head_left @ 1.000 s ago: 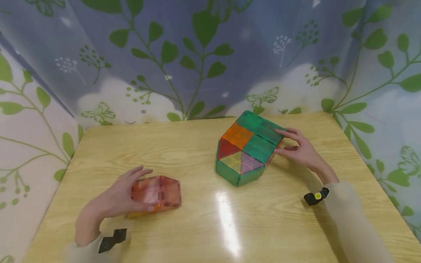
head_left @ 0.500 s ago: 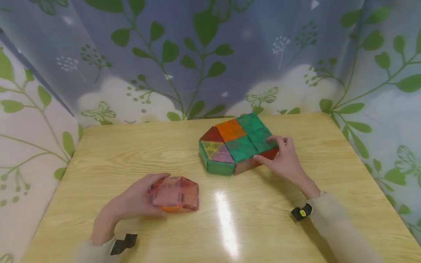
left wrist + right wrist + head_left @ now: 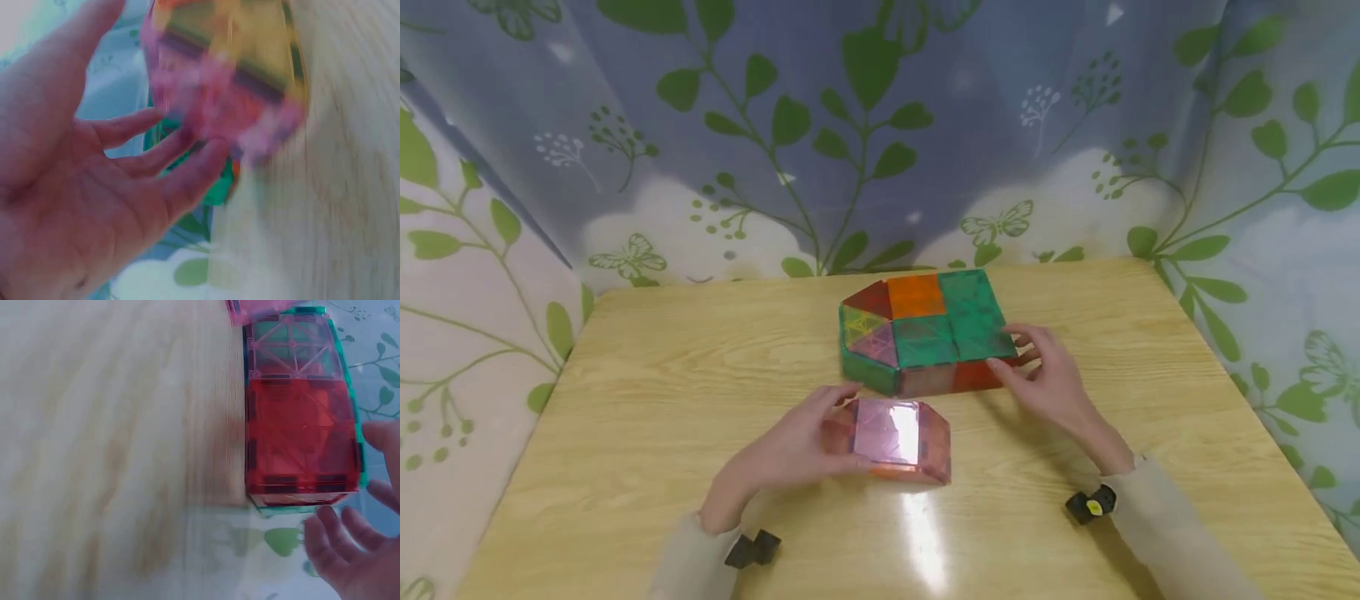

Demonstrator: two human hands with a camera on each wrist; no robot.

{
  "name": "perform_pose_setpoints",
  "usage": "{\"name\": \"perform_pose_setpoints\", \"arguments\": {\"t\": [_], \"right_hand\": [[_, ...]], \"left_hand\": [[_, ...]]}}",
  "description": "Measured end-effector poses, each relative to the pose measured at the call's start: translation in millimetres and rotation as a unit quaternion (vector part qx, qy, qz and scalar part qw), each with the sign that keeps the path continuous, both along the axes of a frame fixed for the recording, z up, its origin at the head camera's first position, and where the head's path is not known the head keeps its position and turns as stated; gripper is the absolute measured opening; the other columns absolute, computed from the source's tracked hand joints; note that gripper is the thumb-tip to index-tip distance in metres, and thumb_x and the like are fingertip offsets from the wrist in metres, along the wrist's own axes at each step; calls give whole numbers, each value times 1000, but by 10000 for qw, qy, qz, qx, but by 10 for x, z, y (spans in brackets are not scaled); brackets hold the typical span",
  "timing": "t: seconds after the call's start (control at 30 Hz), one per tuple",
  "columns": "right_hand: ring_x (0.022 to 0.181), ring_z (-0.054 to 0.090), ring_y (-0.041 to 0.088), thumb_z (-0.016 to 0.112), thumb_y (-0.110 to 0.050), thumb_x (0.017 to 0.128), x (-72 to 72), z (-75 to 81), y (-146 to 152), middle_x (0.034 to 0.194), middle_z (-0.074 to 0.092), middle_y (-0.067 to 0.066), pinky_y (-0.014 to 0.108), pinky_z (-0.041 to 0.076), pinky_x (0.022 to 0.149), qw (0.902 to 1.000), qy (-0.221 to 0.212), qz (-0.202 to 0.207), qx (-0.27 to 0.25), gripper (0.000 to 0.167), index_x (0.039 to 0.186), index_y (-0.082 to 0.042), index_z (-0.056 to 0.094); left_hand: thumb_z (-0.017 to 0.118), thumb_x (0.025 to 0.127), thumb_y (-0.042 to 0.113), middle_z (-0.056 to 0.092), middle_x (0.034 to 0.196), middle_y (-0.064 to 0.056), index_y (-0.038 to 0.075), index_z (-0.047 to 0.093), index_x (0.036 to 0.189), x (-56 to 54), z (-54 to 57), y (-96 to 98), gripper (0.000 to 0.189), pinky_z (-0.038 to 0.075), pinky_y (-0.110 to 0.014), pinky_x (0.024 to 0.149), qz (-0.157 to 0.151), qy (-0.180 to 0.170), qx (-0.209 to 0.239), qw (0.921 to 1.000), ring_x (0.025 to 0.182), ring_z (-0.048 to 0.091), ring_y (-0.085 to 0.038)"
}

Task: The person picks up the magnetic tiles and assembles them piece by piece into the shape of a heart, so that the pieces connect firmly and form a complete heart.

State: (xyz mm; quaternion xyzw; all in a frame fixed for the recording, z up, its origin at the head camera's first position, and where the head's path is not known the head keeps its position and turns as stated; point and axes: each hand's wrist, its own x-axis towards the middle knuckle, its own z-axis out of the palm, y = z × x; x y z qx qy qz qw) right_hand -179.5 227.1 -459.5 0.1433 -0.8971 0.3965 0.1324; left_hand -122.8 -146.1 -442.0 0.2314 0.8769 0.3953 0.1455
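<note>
My left hand (image 3: 790, 446) grips a small box of see-through pink magnetic tiles (image 3: 887, 433) by its left end, with thumb in front and fingers behind. Yellow and pink faces of this box (image 3: 231, 81) show, blurred, in the left wrist view. Just behind it lies a larger flat magnetic-tile structure (image 3: 917, 340). Green and orange squares top it, and red, yellow and purple triangles form its pointed left end. My right hand (image 3: 1055, 375) holds its near right corner, thumb at the front edge. In the right wrist view, the structure's red side wall (image 3: 303, 437) faces the camera.
The wooden table (image 3: 700, 350) runs back to a leaf-patterned curtain (image 3: 812, 167), which also encloses both sides. Black bands with small boxes sit on both wrists, below cream sleeves (image 3: 1165, 517).
My left hand has moved the pink box right, close to the front of the larger structure. My right hand has turned that structure and shifted it left, so its front side now faces me.
</note>
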Motion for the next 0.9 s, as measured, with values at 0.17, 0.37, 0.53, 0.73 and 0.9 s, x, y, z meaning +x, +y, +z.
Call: {"name": "perform_pose_setpoints", "arguments": {"t": [0.17, 0.37, 0.53, 0.73, 0.9], "right_hand": [[62, 56, 12, 78, -12, 89, 210, 74, -10, 74, 59, 4, 21, 44, 51, 9995, 140, 180, -220, 15, 100, -9, 69], [55, 63, 18, 66, -30, 101, 461, 62, -260, 74, 64, 8, 28, 48, 44, 9600, -2413, 1273, -629, 29, 122, -10, 65], [60, 66, 20, 61, -43, 102, 538, 14, -446, 87, 70, 10, 33, 54, 48, 9216, -3539, 1541, -409, 56, 147, -13, 48], [58, 66, 20, 66, -45, 99, 573, 4, -488, 88, 65, 11, 36, 56, 47, 9192, -3676, 1351, -400, 62, 148, -12, 47], [56, 63, 20, 69, -42, 97, 593, 8, -464, 85, 61, 11, 36, 56, 47, 9239, -3550, 1376, -385, 63, 146, -11, 45]], "left_hand": [[73, 94, 46, 53, 138, -16, 12, 43, 155, -9, -19, -130, 76, 56, -40, 97, 461, -559, -133, 9973, 119, 60, -25], [63, 100, 46, 56, 130, -21, 11, 46, 154, 6, -62, -120, 66, 53, -32, 79, 281, -799, -345, 9958, 96, 62, -17], [66, 99, 44, 66, 125, -18, 9, 49, 151, 22, -56, 14, 65, 55, -34, 80, 166, -660, -188, 9975, 92, 66, -17], [74, 89, 56, 59, 135, -16, 15, 44, 154, 45, -19, 157, 82, 53, -38, 88, 341, -851, -431, 9949, 97, 60, -16], [78, 87, 52, 51, 149, -14, 16, 36, 158, 43, -18, 204, 90, 55, -39, 90, 107, -774, -259, 9966, 95, 63, -18]]}}
